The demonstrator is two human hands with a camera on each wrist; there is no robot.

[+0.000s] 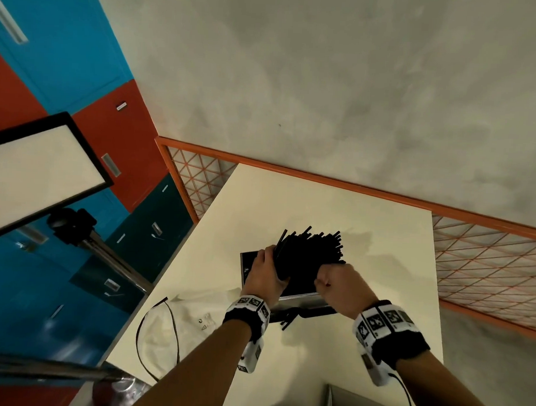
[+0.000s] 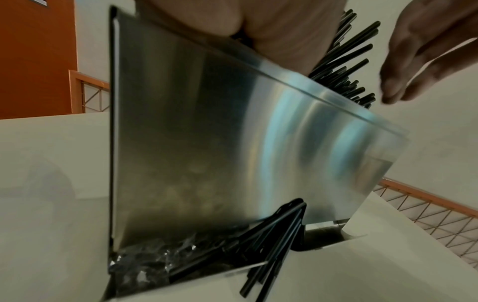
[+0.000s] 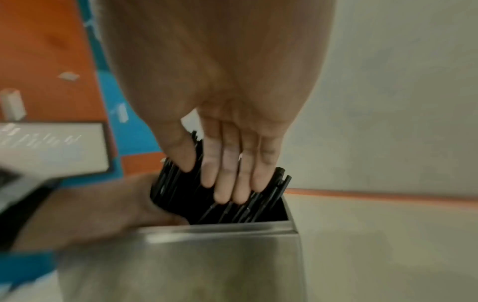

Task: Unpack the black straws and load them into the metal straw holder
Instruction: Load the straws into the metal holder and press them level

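Note:
The metal straw holder (image 1: 300, 298) stands on the cream table (image 1: 380, 243). A thick bunch of black straws (image 1: 315, 245) sticks out of its open top, fanned and leaning away from me. My left hand (image 1: 270, 263) grips the left side of the bunch at the rim. On the right side, my right hand (image 1: 325, 274) rests straight fingers (image 3: 227, 179) against the straws (image 3: 181, 194), while the left hand (image 3: 116, 208) shows beside them. In the left wrist view, a few straws (image 2: 274, 245) poke out of the slot at the holder's (image 2: 220, 143) foot.
An empty clear plastic bag (image 1: 189, 321) lies on the table to the left of the holder. An orange mesh railing (image 1: 486, 271) runs behind and right of the table. A light panel (image 1: 40, 170) on a stand is at the left. A grey object (image 1: 363, 403) sits at the near edge.

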